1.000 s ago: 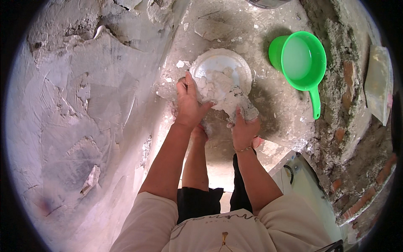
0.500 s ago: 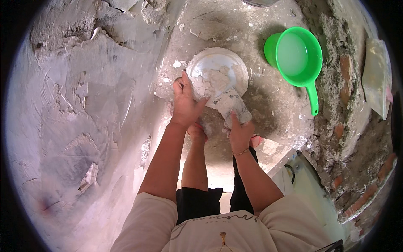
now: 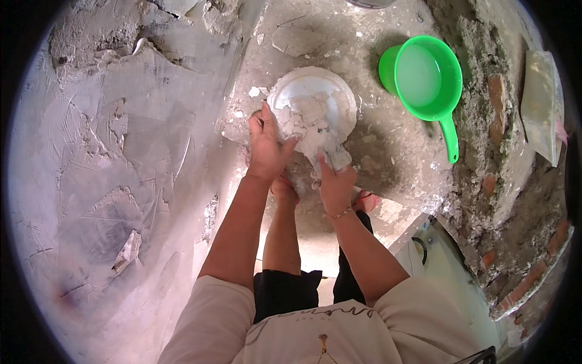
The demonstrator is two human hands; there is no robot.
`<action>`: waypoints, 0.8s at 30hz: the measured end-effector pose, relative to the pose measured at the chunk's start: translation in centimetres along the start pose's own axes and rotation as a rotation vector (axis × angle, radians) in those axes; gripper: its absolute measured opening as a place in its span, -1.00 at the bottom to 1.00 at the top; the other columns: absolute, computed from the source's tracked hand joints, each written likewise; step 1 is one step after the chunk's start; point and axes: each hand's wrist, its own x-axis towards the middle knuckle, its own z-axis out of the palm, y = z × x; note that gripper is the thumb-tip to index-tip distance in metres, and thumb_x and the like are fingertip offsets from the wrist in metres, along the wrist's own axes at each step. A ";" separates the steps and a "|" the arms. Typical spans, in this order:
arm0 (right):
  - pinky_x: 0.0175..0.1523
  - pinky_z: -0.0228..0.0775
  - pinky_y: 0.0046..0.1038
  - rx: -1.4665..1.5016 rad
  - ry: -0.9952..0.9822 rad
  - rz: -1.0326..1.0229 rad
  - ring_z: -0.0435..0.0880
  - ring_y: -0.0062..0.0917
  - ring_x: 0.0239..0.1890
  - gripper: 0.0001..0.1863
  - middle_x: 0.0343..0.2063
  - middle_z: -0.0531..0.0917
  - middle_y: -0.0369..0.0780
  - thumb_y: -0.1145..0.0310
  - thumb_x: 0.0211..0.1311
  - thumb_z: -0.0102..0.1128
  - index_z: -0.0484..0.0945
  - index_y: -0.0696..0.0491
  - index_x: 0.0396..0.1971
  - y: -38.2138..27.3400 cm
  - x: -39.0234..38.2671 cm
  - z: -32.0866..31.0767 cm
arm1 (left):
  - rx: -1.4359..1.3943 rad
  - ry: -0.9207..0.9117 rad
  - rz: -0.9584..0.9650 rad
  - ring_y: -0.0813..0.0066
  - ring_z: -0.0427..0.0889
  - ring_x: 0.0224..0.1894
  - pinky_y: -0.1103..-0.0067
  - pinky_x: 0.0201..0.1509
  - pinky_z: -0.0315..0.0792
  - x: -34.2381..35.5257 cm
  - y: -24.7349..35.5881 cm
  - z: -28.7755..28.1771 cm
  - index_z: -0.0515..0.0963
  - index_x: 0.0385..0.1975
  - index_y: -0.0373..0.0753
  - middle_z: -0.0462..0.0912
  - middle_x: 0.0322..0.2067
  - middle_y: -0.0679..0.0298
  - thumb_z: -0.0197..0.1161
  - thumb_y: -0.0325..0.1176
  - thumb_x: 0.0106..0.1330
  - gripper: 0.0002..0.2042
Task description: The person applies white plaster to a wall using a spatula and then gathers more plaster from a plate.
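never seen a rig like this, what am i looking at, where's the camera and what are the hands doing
There's no machine here: these are a person's own bare hands. The view comes from a wide fisheye camera worn on the head, looking down, so straight edges bend and the corners go dark.

The left hand is at the left edge of a round white dish with lumpy pale paste in it. The right hand holds a flat piece caked in pale stuff, perhaps a scraper, at the dish's near edge.

On the rough surface, to the right, stands a green dipper with cloudy liquid inside.
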 end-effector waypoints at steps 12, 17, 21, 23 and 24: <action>-0.08 0.43 -0.41 0.151 0.124 -0.086 0.68 -0.37 -0.18 -0.66 -0.23 0.70 -0.08 0.32 0.21 0.27 0.58 0.26 -0.12 -3.9 0.6 5.5 | -0.107 0.004 0.018 0.08 0.30 0.07 0.43 0.18 0.28 0.2 0.0 0.1 -0.13 0.40 -0.35 0.20 0.03 -0.02 0.32 -0.40 0.14 -0.12; -0.07 0.44 -0.35 0.167 0.027 -0.088 0.68 -0.31 -0.18 -0.65 -0.22 0.69 -0.03 0.33 0.21 0.25 0.56 0.29 -0.12 -6.6 0.8 3.8 | 0.027 0.115 0.026 -0.02 0.24 0.14 0.34 0.25 0.20 -0.6 0.1 1.2 0.03 0.38 -0.28 0.17 0.13 -0.09 0.19 -0.39 0.25 -0.30; -0.07 0.44 -0.34 -0.065 -0.016 -0.224 0.68 -0.31 -0.19 -0.64 -0.21 0.68 -0.03 0.32 0.23 0.22 0.53 0.28 -0.09 -7.8 1.2 0.8 | 0.059 0.226 -0.017 -0.03 0.20 0.24 0.34 0.32 0.14 -1.4 2.5 2.3 0.24 0.33 -0.17 0.14 0.21 -0.11 0.05 -0.42 0.33 -0.48; -0.06 0.44 -0.33 -0.100 -0.017 -0.257 0.68 -0.30 -0.20 -0.64 -0.22 0.68 -0.02 0.30 0.24 0.21 0.52 0.27 -0.10 -8.8 0.9 -0.2 | 0.005 0.218 0.018 -0.04 0.15 0.28 0.33 0.34 0.11 -1.4 2.8 2.0 0.27 0.31 -0.16 0.10 0.24 -0.12 0.05 -0.43 0.33 -0.49; -0.06 0.44 -0.33 -0.070 -0.019 -0.220 0.68 -0.28 -0.20 -0.64 -0.24 0.67 -0.02 0.29 0.24 0.21 0.53 0.26 -0.11 -9.6 0.7 -0.5 | -0.018 0.214 0.033 -0.05 0.13 0.31 0.33 0.35 0.10 -1.4 2.9 1.8 0.29 0.30 -0.15 0.09 0.26 -0.13 0.05 -0.44 0.32 -0.50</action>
